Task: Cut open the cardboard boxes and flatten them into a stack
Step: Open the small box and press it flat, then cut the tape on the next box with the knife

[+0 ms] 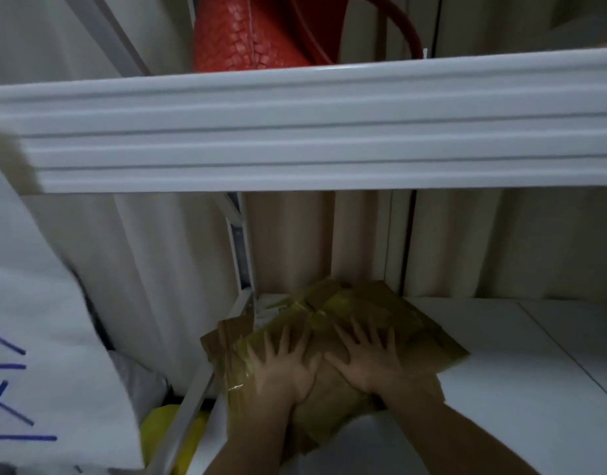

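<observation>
A broad white ribbed shelf edge (312, 125) runs across the whole upper half of the view, slightly tilted, and hides much of what lies behind it. Below and behind it hang pale cream pleated curtains (483, 241), falling in vertical folds down to a flat white shelf surface (535, 371) that fills the lower right. At the far left a large white sheet with blue pen strokes (28, 354) leans into the frame, blurred. Above the ribbed edge sits a red woven leather bag (257, 32) with a dark red curved handle beside it. On the white surface, near the centre bottom and just in front of the curtains, lies a flattened brown cardboard box with glossy yellowish tape (381, 320), its flaps spread out and its left part overhanging the surface's edge. A thin white metal frame bar (242, 255) stands upright just behind the cardboard's left corner, and another runs diagonally down past it. Both hands rest on the cardboard side by side, nearly touching at the thumbs: the left hand (285, 368) lies palm down with fingers splayed wide, gripping nothing, and the right hand (367, 361) lies the same way, flat and spread, pressing on the cardboard rather than holding it. A bright yellow plastic item (158, 430), partly hidden, shows at the bottom left beneath the diagonal bar.
</observation>
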